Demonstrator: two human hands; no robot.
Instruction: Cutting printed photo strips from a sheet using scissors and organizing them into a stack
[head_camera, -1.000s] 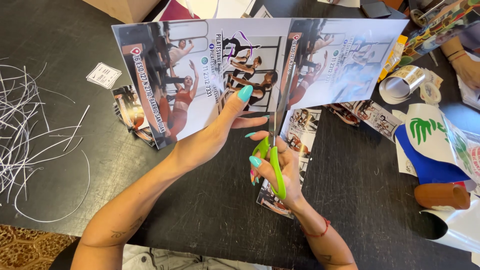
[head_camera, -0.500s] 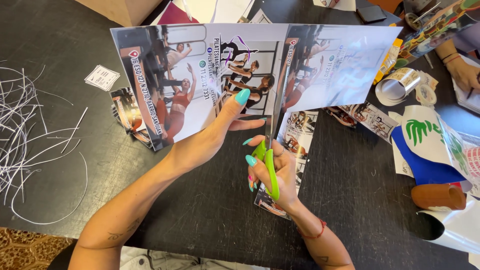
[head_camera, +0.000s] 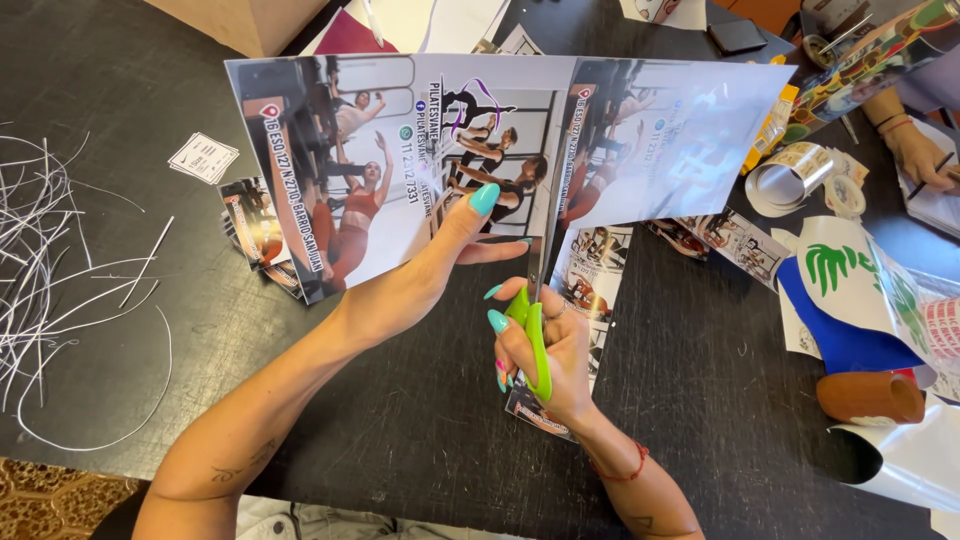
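Left hand (head_camera: 430, 270) gripping glossy sheet (head_camera: 420, 150), right hand (head_camera: 545, 350) around green scissors (head_camera: 533, 330).

Glossy printed sheet (head_camera: 400, 160) mid-air, green-handled scissors (head_camera: 532, 335) upright.

Glossy printed paper sheet (head_camera: 400, 160) above the fingers (head_camera: 497, 322); smooth green plastic scissor handles (head_camera: 535, 345) between them; matt dark surface (head_camera: 120, 90) beneath.
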